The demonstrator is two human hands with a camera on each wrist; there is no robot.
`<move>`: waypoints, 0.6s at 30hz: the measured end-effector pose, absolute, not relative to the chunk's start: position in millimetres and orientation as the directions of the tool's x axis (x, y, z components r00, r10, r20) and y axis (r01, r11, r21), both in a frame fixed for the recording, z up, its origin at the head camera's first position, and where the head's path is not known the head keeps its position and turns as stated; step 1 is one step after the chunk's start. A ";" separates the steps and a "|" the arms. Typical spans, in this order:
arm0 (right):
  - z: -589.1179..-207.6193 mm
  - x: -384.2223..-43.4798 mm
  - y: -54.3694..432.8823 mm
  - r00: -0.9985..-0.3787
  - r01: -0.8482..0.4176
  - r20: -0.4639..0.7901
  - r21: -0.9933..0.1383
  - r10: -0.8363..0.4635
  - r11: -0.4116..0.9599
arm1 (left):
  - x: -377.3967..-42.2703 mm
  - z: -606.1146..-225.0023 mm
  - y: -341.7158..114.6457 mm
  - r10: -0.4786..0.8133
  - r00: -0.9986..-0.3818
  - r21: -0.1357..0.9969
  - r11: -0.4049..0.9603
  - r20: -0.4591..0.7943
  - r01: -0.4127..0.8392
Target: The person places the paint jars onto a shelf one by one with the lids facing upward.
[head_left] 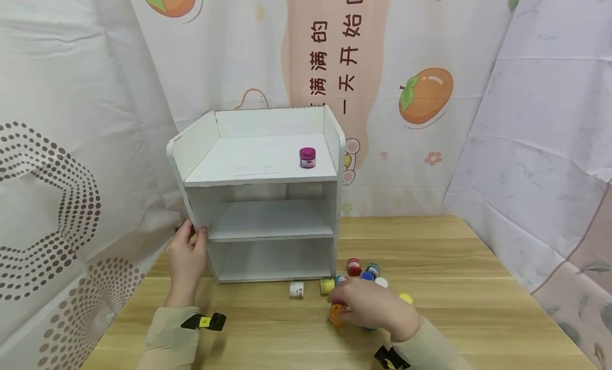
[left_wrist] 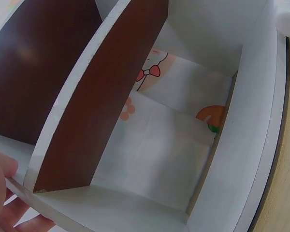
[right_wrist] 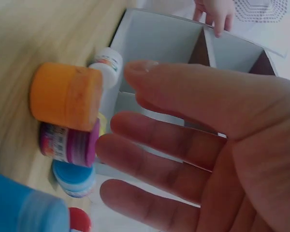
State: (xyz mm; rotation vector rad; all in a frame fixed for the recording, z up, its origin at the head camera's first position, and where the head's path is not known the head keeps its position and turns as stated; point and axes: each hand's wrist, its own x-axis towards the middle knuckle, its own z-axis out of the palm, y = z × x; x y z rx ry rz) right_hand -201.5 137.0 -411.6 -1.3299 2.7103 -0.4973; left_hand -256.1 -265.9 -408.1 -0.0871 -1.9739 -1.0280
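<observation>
My left hand (head_left: 185, 256) grips the left side panel of a small white shelf unit (head_left: 272, 236); the left wrist view shows the thumb inside and the fingers behind its edge. My right hand (head_left: 370, 305) reaches over a cluster of small paint jars. Its fingertips are close to an orange paint jar (right_wrist: 65, 94), and the fingers are extended with nothing between them. Beside the orange jar are a purple jar (right_wrist: 70, 144) and a blue jar (right_wrist: 75, 176). A magenta paint jar (head_left: 307, 157) stands on the unit's top, toward the right.
In front of the unit are a white jar (head_left: 296, 290) and a yellow jar (head_left: 327, 286). Red (head_left: 354, 267) and dark teal (head_left: 373, 269) jars lie to its right. The wooden table (head_left: 459, 327) meets printed curtains (head_left: 421, 163) at the back and sides.
</observation>
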 end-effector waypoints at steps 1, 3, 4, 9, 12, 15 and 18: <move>-413.0 -201.4 135.9 -0.625 -0.751 0.061 -0.318 -0.778 0.579 | -256.1 -407.9 -266.1 -0.312 -0.608 0.628 0.656 0.730 0.418; -415.9 -201.3 134.0 -0.634 -0.747 0.050 -0.301 -0.772 0.593 | -256.0 -407.7 -266.0 -0.315 -0.609 0.631 0.656 0.727 0.414; -416.6 -200.8 133.7 -0.641 -0.741 0.044 -0.292 -0.766 0.604 | -256.1 -407.4 -265.6 -0.317 -0.609 0.632 0.655 0.727 0.413; -419.0 -198.0 131.6 -0.676 -0.716 0.027 -0.256 -0.736 0.649 | -256.4 -406.2 -264.1 -0.315 -0.608 0.632 0.650 0.729 0.422; -420.4 -198.0 128.1 -0.676 -0.717 0.032 -0.259 -0.736 0.647 | -256.3 -406.2 -264.0 -0.310 -0.609 0.630 0.651 0.730 0.424; -422.8 -199.1 122.4 -0.660 -0.733 0.043 -0.256 -0.750 0.630 | -256.0 -406.5 -263.9 -0.312 -0.610 0.632 0.651 0.728 0.421; -424.5 -200.2 116.6 -0.654 -0.738 0.040 -0.250 -0.755 0.626 | -255.8 -406.5 -263.8 -0.316 -0.609 0.632 0.654 0.727 0.415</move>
